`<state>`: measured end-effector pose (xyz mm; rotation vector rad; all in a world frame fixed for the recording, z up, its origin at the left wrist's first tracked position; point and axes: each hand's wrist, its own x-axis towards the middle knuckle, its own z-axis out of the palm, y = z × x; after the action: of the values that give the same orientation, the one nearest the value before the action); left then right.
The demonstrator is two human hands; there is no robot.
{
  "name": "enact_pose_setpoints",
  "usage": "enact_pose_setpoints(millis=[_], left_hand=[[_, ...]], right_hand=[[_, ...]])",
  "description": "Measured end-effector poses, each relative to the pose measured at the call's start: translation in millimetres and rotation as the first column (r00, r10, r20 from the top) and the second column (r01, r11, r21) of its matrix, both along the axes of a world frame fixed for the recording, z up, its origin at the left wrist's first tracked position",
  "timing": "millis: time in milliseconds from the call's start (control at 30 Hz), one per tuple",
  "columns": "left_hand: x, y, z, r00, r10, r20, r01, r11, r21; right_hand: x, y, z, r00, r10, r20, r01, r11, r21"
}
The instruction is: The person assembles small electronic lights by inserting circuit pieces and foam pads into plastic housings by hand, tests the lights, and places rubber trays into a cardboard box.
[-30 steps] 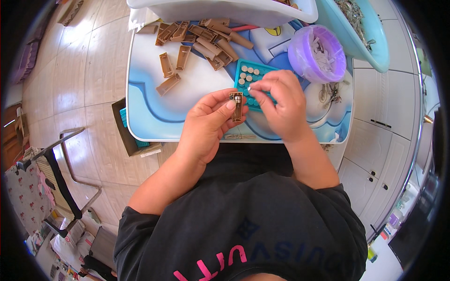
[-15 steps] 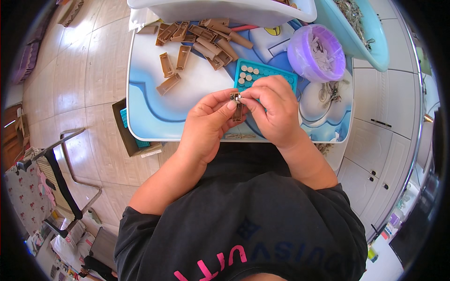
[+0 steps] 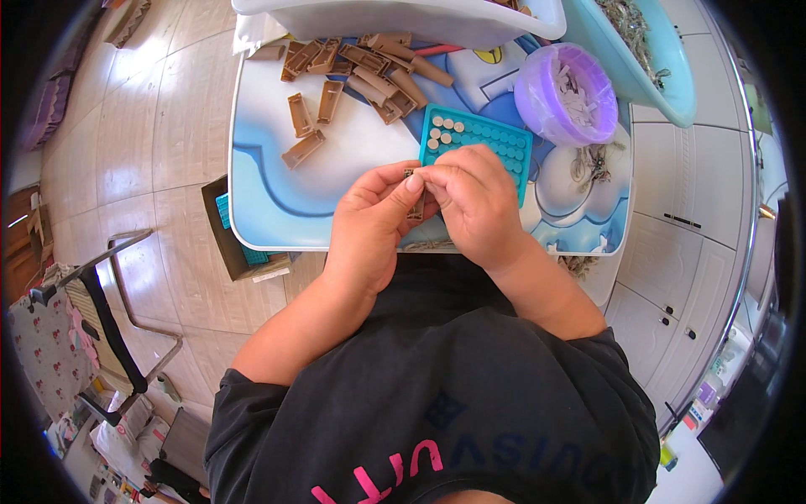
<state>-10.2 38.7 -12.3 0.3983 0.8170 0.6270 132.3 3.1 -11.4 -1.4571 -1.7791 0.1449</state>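
Observation:
Close to the table's near edge, my left hand (image 3: pixel 370 213) is closed around a small brown plastic casing (image 3: pixel 416 210), held upright between thumb and fingers. The thumb and fingers of my right hand (image 3: pixel 479 207) pinch together at the casing's upper end. Whatever small part they grip there is hidden by the fingertips. Just beyond my right hand lies a teal tray (image 3: pixel 522 172) with rows of round bumps. Several small round beige pieces (image 3: pixel 446 139) stand in its left part.
Several more brown casings (image 3: pixel 367 63) lie piled toward the far side. A lilac lined bucket (image 3: pixel 537 101) holds white pieces at right. Behind stand a white tub (image 3: pixel 403 27) and a light-blue basin (image 3: pixel 672 105) of wiry bundles. A cardboard box (image 3: pixel 220 244) sits left below.
My right hand has shifted slightly left, its fingertips now covering the casing's top. A small silvery part seen there before is hidden now. The casing has moved a little left.

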Motion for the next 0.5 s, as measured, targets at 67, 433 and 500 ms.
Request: enact_pose_setpoints(millis=[67,433,500], left_hand=[[0,0,1,1.0,0.018,-0.012,-0.018,1.0,0.007],[-16,-1,-2,0.999,-0.037,0.029,0.036,0.999,0.035],[-18,-1,2,0.999,-0.049,0.006,0.049,0.998,0.031]], right_hand=[[3,-1,1,0.997,0.04,-0.066,-0.042,0.999,-0.024],[-10,72,12,0.974,0.135,0.18,-0.134,0.991,-0.019],[-19,91,8,0.896,0.156,0.415,-0.159,0.987,-0.028]])
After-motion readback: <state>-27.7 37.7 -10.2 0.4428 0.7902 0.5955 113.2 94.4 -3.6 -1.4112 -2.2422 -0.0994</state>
